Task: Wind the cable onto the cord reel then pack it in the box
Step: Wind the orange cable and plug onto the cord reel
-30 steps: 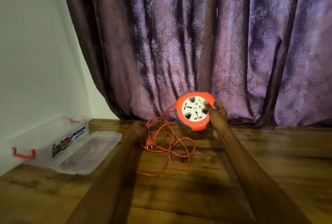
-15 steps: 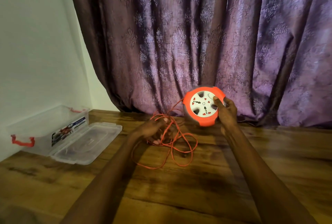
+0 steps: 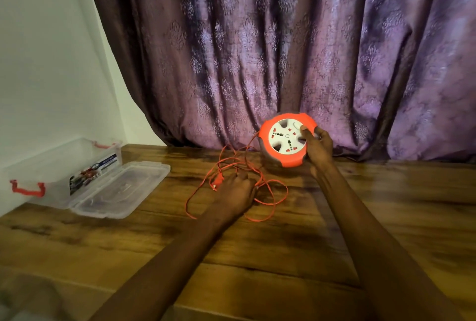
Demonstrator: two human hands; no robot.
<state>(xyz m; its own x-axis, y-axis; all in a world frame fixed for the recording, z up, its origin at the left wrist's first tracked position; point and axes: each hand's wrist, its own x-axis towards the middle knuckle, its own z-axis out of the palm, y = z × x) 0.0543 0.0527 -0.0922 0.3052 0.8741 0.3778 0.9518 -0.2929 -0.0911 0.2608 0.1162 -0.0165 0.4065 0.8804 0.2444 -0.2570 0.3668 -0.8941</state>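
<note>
Wooden floor [image 3: 257,256], left hand [image 3: 235,193] over blurred cable [image 3: 273,199] tangle, fingertips hidden.

Two bare forearms showing, no sleeves reaching the wrists; left hand [image 3: 235,193] and right hand [image 3: 318,147] wearing no gloves, rings.

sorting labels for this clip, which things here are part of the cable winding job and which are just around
Part of the job:
cord reel, gripped by the right hand
loose orange cable, under the left hand
plug
open clear box and its lid

Just around:
purple curtain
white wall
wooden floor
</note>
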